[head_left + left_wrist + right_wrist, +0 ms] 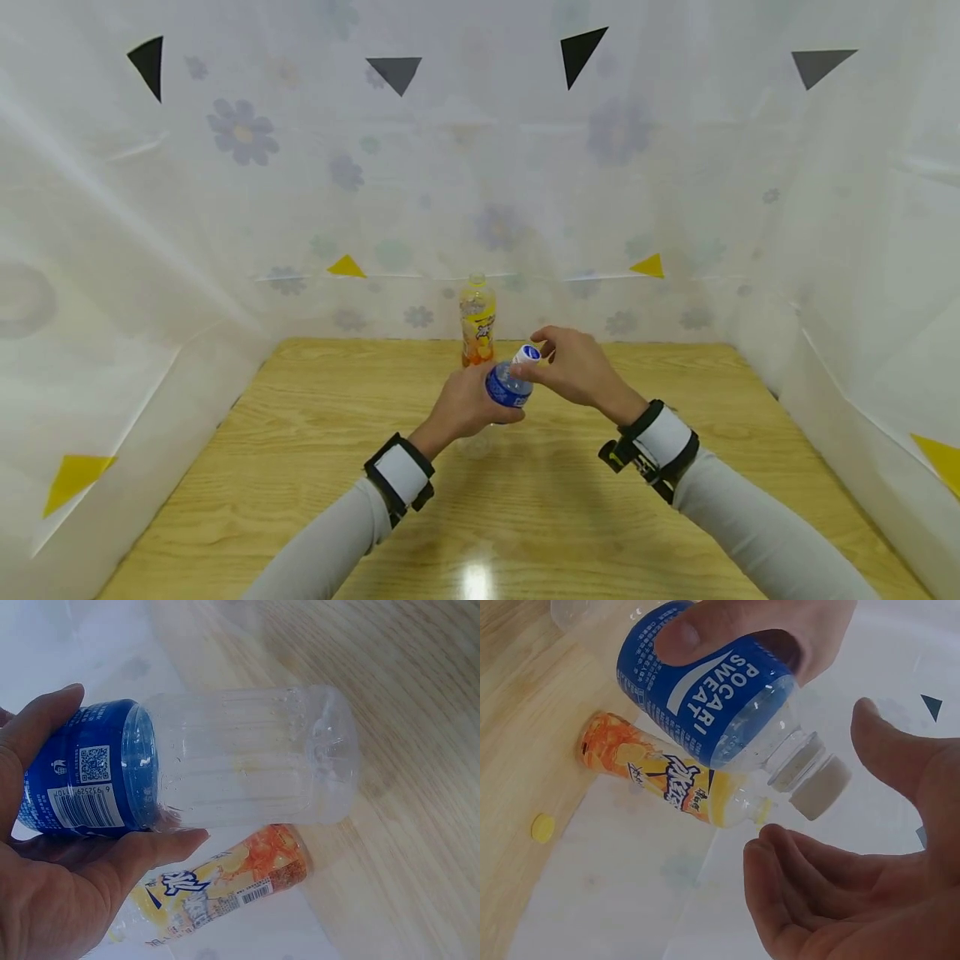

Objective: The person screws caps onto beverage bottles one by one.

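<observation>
My left hand point(467, 406) grips a clear plastic bottle point(240, 761) round its blue label point(697, 690), which reads POCARI SWEAT. The bottle is held tilted above the table, and no drink shows in its clear lower part. A white cap point(821, 787) with a blue top sits at its mouth; how tightly it is screwed I cannot tell. Around that cap my right hand point(581, 371) is spread, thumb and fingers apart from it in the right wrist view. Behind stands an uncapped bottle with a yellow and orange label point(478, 327).
A yellow cap point(543, 828) lies on the wooden table point(315, 450) near the orange-labelled bottle. Pale flowered sheeting point(480, 167) with black, grey and yellow triangles encloses the table at the back and sides.
</observation>
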`<move>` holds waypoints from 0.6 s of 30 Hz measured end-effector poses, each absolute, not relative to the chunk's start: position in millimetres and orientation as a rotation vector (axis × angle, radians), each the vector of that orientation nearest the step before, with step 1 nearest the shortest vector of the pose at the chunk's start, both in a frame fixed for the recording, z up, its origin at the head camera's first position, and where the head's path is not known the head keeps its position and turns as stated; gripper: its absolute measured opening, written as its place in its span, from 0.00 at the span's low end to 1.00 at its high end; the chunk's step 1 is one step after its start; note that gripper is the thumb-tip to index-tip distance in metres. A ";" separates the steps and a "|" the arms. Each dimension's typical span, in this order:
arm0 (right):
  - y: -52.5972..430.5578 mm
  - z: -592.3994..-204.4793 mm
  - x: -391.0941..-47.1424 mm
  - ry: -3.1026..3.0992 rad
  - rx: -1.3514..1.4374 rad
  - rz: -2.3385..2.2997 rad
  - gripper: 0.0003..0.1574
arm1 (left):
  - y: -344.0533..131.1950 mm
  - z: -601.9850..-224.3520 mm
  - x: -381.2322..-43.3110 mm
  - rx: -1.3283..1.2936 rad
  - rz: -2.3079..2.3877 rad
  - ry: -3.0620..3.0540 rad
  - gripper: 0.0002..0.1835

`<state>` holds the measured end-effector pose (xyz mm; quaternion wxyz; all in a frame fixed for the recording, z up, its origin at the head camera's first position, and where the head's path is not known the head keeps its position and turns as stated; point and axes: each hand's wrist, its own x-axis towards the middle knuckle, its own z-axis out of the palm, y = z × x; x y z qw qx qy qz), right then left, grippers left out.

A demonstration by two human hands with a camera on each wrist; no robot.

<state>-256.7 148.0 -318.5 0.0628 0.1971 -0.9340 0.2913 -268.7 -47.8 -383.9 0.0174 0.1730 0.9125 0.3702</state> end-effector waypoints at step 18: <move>142.3 -314.4 -250.5 -2.826 0.664 0.936 0.21 | -49.6 -383.6 -267.5 0.537 1.195 2.818 0.35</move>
